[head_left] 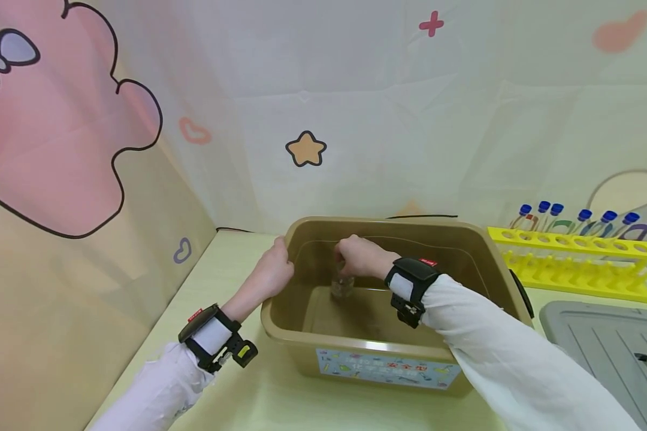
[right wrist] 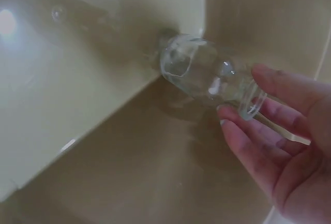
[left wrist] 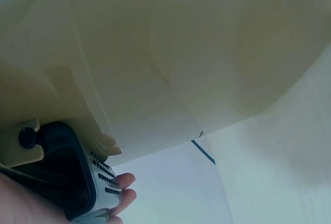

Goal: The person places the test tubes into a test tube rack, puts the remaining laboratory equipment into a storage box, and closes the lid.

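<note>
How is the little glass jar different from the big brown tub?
The glass jar is see-through, but the brown tub is not.
The glass jar is small enough to hold in one hand, while the brown tub is much bigger.
The glass jar is inside the brown tub, and the brown tub sits on the table.
Both have a hand on them: the right hand holds the jar, the left hand grips the tub.

You've got a pale table (head_left: pixel 237 395), a whitish far wall (head_left: pixel 366 149) with an orange star (head_left: pixel 306 149), and a pink-and-beige left wall (head_left: pixel 59 149).
</note>
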Action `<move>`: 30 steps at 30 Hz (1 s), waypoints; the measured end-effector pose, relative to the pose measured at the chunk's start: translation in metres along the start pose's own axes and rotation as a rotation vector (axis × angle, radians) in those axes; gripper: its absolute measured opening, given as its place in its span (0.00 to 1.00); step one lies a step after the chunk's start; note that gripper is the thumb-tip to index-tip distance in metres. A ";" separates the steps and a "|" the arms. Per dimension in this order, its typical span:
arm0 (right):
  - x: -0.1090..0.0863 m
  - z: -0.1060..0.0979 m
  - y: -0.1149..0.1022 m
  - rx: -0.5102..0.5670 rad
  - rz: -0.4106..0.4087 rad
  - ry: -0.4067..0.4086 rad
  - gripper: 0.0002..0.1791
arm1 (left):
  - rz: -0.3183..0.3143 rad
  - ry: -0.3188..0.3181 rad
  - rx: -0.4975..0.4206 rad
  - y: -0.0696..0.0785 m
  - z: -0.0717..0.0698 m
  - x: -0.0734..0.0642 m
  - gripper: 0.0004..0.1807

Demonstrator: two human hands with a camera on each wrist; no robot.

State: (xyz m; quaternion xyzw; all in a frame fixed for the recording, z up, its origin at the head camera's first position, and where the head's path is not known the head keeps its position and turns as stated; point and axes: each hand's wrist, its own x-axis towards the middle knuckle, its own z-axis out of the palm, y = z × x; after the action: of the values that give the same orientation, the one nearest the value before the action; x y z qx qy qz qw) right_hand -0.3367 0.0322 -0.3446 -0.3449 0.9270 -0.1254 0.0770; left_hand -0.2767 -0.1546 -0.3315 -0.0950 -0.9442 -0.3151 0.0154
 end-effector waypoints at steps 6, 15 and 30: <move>0.002 0.009 0.000 0.003 0.008 0.008 0.13 | -0.003 -0.001 -0.003 0.001 0.000 -0.001 0.23; 0.002 0.016 -0.001 -0.032 -0.033 0.031 0.11 | -0.006 0.006 -0.006 0.000 0.000 -0.001 0.24; 0.005 0.018 0.003 0.006 -0.083 0.062 0.08 | -0.018 0.002 -0.033 0.002 -0.001 -0.002 0.24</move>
State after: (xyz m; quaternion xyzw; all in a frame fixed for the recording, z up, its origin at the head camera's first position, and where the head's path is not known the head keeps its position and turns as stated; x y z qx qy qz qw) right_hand -0.3378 0.0278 -0.3633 -0.3789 0.9134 -0.1419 0.0438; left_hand -0.2749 -0.1541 -0.3302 -0.0865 -0.9397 -0.3307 0.0120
